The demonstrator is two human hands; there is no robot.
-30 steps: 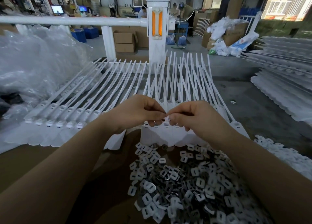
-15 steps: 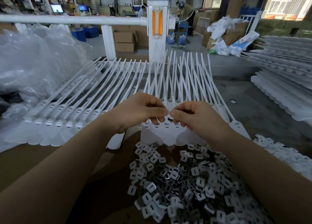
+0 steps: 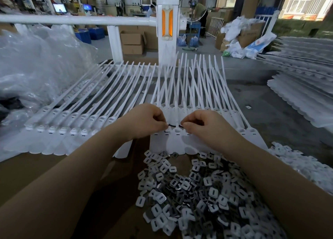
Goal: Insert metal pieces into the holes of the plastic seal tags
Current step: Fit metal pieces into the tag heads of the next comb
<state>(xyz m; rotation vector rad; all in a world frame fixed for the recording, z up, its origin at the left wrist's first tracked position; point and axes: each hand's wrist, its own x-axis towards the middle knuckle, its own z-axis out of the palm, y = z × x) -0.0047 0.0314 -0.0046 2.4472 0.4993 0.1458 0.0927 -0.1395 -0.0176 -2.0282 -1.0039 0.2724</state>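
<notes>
White plastic seal tags lie side by side in a joined row, their long tails fanning away from me. My left hand and my right hand hover over the tag heads, a small gap apart. Each hand pinches something small and dark at its fingertips, which look like metal pieces; I cannot make out their shape. A heap of small slotted metal pieces lies on the brown cardboard just below my forearms.
A second row of seal tags lies to the left. Crumpled clear plastic bags sit at far left. More stacked tags fill the right side. A white rail and post stand behind the work area.
My two hands, pinched together a second ago, have drawn slightly apart and lowered toward the tag heads.
</notes>
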